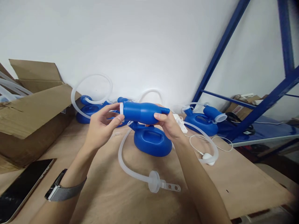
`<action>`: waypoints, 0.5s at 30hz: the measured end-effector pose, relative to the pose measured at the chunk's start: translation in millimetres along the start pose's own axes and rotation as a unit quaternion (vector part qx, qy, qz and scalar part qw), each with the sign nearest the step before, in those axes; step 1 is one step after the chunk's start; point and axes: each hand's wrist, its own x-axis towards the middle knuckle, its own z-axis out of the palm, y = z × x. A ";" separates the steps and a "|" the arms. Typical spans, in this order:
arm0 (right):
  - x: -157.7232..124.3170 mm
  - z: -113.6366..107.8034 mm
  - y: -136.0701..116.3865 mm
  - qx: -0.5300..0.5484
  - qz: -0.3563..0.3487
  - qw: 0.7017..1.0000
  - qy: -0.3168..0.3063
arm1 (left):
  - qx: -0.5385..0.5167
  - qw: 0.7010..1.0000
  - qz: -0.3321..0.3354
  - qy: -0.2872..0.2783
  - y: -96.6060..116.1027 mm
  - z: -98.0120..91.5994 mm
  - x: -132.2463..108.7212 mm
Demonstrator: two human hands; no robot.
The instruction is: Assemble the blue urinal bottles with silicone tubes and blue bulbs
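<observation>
The blue cup (142, 112) is held almost level above the bottle (151, 143) on the desk (105, 199), its long axis going left to right, white rim (121, 112) leftward, spout (165, 110) rightward. The left hand (99, 127) pinches the rim; the right hand (171, 126) grips near the spout, both wrists angled inward.

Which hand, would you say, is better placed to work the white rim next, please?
Probably the left hand: its fingertips are at the white rim, while the right hand holds the blue piece near its spout end.
</observation>
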 end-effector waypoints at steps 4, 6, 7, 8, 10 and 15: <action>-0.8 -6.6 -2.2 0.011 0.031 0.999 -0.026 | -0.015 0.999 0.004 -0.032 6.0 2.3 -5.6; -1.7 -10.0 -7.4 -0.006 0.050 0.998 -0.036 | -0.021 0.998 -0.004 -0.056 7.3 -1.7 -5.4; -2.1 -11.8 -10.1 -0.016 0.058 0.997 -0.038 | -0.020 0.998 -0.006 -0.066 7.9 -4.2 -5.0; -2.4 -13.6 -12.5 -0.028 0.064 0.997 -0.037 | -0.015 0.997 -0.006 -0.074 8.6 -6.5 -4.5; -2.8 -16.8 -15.5 -0.048 0.071 0.996 -0.036 | 0.001 0.996 0.000 -0.086 10.3 -10.0 -3.9; -2.2 -21.3 -15.9 -0.066 0.066 0.995 -0.042 | 0.013 0.995 0.010 -0.101 14.6 -11.7 -3.9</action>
